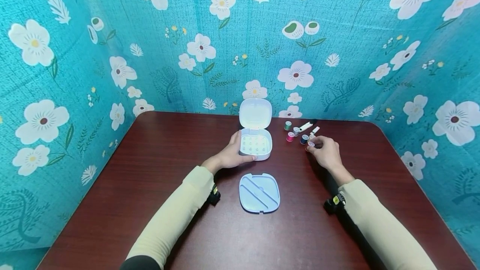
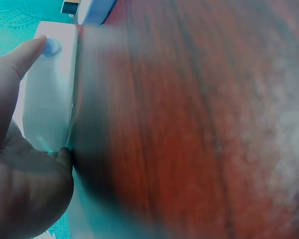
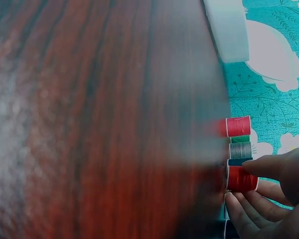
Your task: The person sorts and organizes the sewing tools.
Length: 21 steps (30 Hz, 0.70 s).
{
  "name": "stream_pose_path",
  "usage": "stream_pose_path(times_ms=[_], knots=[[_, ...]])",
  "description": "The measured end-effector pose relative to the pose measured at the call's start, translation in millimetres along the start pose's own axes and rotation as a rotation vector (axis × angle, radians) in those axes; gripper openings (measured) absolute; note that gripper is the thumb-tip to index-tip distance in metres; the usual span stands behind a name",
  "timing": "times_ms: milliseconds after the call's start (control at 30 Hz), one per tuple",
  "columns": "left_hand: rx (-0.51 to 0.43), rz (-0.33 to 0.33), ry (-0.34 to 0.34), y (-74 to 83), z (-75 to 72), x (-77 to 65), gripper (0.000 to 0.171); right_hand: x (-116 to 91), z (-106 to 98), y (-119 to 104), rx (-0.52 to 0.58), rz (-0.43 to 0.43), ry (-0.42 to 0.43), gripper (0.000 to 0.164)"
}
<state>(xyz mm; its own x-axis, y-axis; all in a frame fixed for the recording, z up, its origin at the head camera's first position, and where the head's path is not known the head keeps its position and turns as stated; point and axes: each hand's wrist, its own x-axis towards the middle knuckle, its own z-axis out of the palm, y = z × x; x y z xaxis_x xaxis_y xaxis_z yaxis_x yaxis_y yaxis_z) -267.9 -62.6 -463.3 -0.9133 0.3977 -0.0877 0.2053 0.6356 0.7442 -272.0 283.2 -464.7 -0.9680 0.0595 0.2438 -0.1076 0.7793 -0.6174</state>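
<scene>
A small pale sewing box (image 1: 262, 157) stands on the table with its hinged lid (image 1: 256, 113) raised and rows of small pegs inside. My left hand (image 1: 231, 153) holds it by the left side, thumb pressed on the front button (image 2: 51, 47). The far fingers are partly hidden. To the right, my right hand (image 1: 328, 153) pinches a red thread spool (image 3: 242, 179) between thumb and fingers, low at the table surface. Beside it stand a pink spool (image 1: 290, 137), a green spool (image 1: 287, 126), a grey spool (image 1: 296, 131) and a dark blue spool (image 1: 304, 139).
A light blue divided tray (image 1: 259, 193) lies flat in front of the box. Behind the spools lie a slim white tool with a black end (image 1: 306, 126) and another small white item (image 1: 315, 130). A floral curtain (image 1: 225, 74) hangs behind the table.
</scene>
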Motion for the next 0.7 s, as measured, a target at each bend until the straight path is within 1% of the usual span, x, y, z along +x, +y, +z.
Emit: stream_pose_path(times_ms=[167,433,700], knots=[[0.005,0.002,0.006,-0.1,-0.1,0.7,0.119,-0.9,-1.9,-2.2,0.01,0.008,-0.009,0.025],[0.002,0.006,0.014,0.0,0.0,0.8,0.119,-3.1,-3.0,-5.9,0.039,-0.012,-0.012,0.023],[0.015,0.0,0.003,-0.9,1.4,1.1,0.119,-3.2,-2.3,-8.7,0.064,-0.027,-0.022,0.022]])
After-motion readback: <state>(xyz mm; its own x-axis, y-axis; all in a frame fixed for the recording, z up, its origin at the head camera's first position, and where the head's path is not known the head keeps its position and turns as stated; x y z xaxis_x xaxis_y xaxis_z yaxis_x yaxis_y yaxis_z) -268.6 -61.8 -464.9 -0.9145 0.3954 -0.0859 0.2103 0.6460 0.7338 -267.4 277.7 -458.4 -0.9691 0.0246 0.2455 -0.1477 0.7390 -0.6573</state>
